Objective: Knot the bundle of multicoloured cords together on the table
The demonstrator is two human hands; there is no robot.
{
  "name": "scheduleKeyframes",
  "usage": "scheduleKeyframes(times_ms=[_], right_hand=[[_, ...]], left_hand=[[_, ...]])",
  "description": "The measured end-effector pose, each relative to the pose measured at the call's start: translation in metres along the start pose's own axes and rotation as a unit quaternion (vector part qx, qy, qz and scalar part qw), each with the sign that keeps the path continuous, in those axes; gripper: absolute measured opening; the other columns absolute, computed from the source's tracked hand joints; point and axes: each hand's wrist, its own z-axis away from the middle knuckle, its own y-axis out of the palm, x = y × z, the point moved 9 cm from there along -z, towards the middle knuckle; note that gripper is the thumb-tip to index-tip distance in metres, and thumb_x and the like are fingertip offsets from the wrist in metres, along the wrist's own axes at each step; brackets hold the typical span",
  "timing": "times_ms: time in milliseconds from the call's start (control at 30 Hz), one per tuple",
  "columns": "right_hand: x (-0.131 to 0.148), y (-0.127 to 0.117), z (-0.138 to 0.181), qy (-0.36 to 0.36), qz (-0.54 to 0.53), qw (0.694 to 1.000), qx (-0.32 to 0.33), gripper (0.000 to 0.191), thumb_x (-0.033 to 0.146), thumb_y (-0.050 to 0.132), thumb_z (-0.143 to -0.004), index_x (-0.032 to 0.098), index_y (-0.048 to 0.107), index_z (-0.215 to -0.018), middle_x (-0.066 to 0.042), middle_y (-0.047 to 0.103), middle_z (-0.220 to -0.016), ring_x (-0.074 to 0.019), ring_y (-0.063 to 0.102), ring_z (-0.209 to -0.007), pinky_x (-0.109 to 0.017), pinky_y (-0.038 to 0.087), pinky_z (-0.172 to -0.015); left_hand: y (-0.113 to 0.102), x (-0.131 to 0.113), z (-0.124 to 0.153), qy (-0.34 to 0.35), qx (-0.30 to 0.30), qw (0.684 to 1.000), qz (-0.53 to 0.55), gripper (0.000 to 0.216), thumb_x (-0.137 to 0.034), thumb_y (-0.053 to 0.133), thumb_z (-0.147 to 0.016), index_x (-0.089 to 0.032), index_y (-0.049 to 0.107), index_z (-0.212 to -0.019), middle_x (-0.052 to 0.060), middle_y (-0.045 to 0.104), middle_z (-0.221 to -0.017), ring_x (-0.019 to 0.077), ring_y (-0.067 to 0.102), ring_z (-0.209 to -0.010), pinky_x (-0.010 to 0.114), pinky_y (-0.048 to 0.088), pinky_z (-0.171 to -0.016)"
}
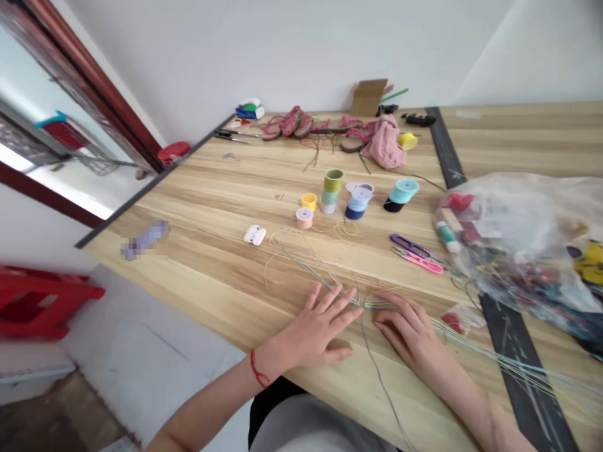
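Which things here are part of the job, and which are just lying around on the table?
Part of the job: left hand, right hand, coloured threads.

Just lying around: thread spools, pink-handled scissors, clear plastic bag, pink cloth.

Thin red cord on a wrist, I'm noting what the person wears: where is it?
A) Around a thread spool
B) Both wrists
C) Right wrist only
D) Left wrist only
D. The thin red cord circles the wrist behind the left hand; no cord shows behind the right hand.
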Motion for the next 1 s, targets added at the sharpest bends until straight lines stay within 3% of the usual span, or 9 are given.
scheduleKeyframes(times_ms=[333,500,700,1000], right_hand=[[-0.005,0.004,0.004,-0.013,0.011,1.0,-0.019,0.014,0.029,0.048,-0.097,0.024,0.059,-0.09,-0.011,0.063,-0.121,-0.0282,0.058,-0.106,-0.046,0.049,-0.088],[-0.005,0.003,0.005,-0.014,0.012,1.0,-0.015,0.012,0.028,0.05,-0.097,0.023,0.06,-0.092,-0.011,0.063,-0.122,-0.0278,0.058,-0.104,-0.046,0.049,-0.088],[-0.003,0.002,0.003,-0.011,0.02,0.999,-0.022,0.016,0.029,0.048,-0.097,0.022,0.06,-0.089,-0.012,0.065,-0.119,-0.0279,0.058,-0.103,-0.046,0.048,-0.088],[0.0,0.0,0.003,0.002,0.017,1.0,-0.019,0.018,0.028,0.045,-0.098,0.022,0.06,-0.091,-0.013,0.063,-0.12,-0.028,0.056,-0.106,-0.05,0.048,-0.09]], left_hand=[[-0.026,0.051,0.019,-0.174,-0.154,0.973,-0.003,0.077,-0.058,0.044,-0.096,-0.022,0.014,-0.157,0.011,0.009,-0.166,0.0335,0.0,-0.153,0.068,0.001,-0.118],[-0.03,0.064,0.029,-0.22,-0.206,0.954,-0.008,0.075,-0.055,0.044,-0.097,-0.023,0.012,-0.157,0.013,0.01,-0.165,0.0342,0.002,-0.153,0.069,0.002,-0.117],[-0.03,0.059,0.029,-0.199,-0.221,0.955,-0.008,0.072,-0.053,0.045,-0.097,-0.023,0.016,-0.156,0.013,0.013,-0.165,0.0333,0.005,-0.153,0.066,0.002,-0.118],[-0.022,0.057,0.025,-0.195,-0.182,0.964,-0.006,0.067,-0.051,0.047,-0.097,-0.024,0.023,-0.153,0.013,0.019,-0.164,0.0325,0.01,-0.152,0.065,0.006,-0.118]])
